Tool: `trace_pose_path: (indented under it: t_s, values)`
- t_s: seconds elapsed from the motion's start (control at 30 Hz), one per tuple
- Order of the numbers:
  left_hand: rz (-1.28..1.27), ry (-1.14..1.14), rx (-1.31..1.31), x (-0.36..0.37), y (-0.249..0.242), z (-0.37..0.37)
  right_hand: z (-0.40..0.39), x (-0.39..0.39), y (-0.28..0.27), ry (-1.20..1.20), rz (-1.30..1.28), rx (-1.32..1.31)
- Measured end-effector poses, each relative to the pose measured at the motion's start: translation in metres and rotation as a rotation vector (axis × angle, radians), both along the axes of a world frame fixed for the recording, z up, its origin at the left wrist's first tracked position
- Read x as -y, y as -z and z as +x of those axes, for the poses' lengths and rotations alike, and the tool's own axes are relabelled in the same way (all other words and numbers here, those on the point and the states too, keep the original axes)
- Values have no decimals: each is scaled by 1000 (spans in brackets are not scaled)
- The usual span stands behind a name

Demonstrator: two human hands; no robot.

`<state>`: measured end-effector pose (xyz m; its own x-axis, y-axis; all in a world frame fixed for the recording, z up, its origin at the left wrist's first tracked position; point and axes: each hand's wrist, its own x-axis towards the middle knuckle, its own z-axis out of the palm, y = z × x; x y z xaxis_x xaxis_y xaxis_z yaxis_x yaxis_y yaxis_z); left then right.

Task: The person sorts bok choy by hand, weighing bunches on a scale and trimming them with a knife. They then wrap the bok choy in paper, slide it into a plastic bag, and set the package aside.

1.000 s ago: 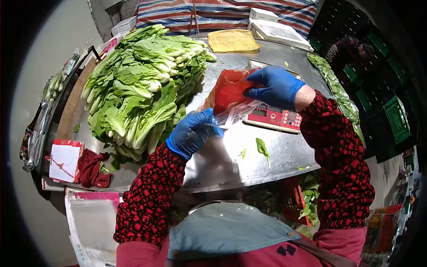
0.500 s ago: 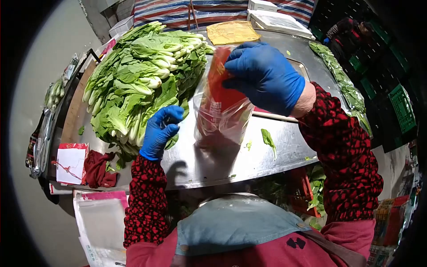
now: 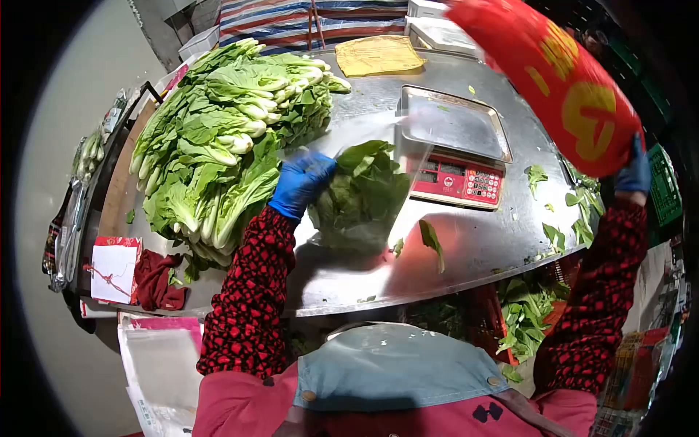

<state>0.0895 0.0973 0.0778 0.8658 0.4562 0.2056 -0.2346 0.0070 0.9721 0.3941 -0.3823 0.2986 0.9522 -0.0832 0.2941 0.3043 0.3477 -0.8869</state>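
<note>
My left hand (image 3: pixel 304 182), in a blue glove, is closed at the upper left edge of a clear plastic bag (image 3: pixel 364 197) with leafy greens inside. The bag rests on the metal table. Off to the right, my gloved right hand (image 3: pixel 635 169) grips the lower end of a red bag (image 3: pixel 557 87) with yellow markings, which is raised over the table's right side. A large heap of leafy greens with white stalks (image 3: pixel 233 138) lies just left of my left hand. Behind the clear bag sits a scale (image 3: pixel 455 125) with a red keypad panel.
A folded yellow cloth (image 3: pixel 378 55) lies at the table's back. Loose leaves (image 3: pixel 431 244) are scattered on the metal table (image 3: pixel 349 288). At the left are a white card (image 3: pixel 115 271) and a dark red cloth (image 3: pixel 160 280). A crate of greens (image 3: pixel 526 313) stands below the front edge.
My right hand has swung right and outward with the red bag, uncovering the scale. My left hand has moved right to the clear bag, whose greens now show.
</note>
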Motion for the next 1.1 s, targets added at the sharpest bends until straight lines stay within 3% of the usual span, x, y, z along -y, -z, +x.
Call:
trace_pose_path:
  t_s: [0.03,0.07,0.17,0.2,0.23,0.27,0.3,0.33,0.37,0.4,0.43,0.47,0.53,0.6,0.63,0.67,0.7,0.73,0.77,0.9,0.97,1.1]
  values:
    - [-89,4,14,-6,5,9,55,68,59,-169,86,-88]
    - [-208,-87,32,1,-2,16,66,97,107,-154,207,-238]
    - [-186,-121,65,2,-12,37,25,104,203,88,393,-507]
    - [-184,-132,65,7,-17,41,29,117,242,167,338,-554]
    - [-91,-137,142,16,-23,42,29,127,279,236,364,-677]
    - [0,-144,212,25,-29,39,52,172,351,57,335,-716]
    - [-29,-40,142,37,-40,25,34,171,363,39,275,-832]
    - [172,-22,162,48,-34,11,13,153,378,19,208,-951]
    - [371,-3,174,59,-26,-5,-18,116,361,-78,134,-994]
    - [412,77,44,72,-19,-27,-52,76,337,-180,58,-1039]
    - [489,62,51,83,10,-42,-67,55,340,-341,26,-1026]
    - [718,78,-103,88,31,-59,-82,37,343,-502,-3,-1010]
    - [717,125,-446,107,79,-105,-124,-29,316,-807,24,-1064]
    - [808,91,-363,121,109,-141,-141,-65,318,-1004,-91,-1075]
    - [815,63,-351,129,108,-156,-147,-72,320,-950,-437,-819]
    - [441,-90,-584,145,107,-174,-150,-78,328,-938,-582,-715]
    - [350,-265,-535,152,107,-184,-152,-85,335,-919,-722,-604]
    - [260,-436,-482,156,107,-192,-157,-89,332,-926,-758,-520]
    - [382,-569,-544,156,107,-196,-166,-93,325,-926,-763,-528]
    - [390,-477,-772,155,101,-193,-202,-94,311,-799,-681,-410]
    - [441,-317,-921,156,85,-180,-224,-93,305,-780,-635,-356]
    - [529,-59,-809,163,95,-167,-262,-100,295,-772,-631,-271]
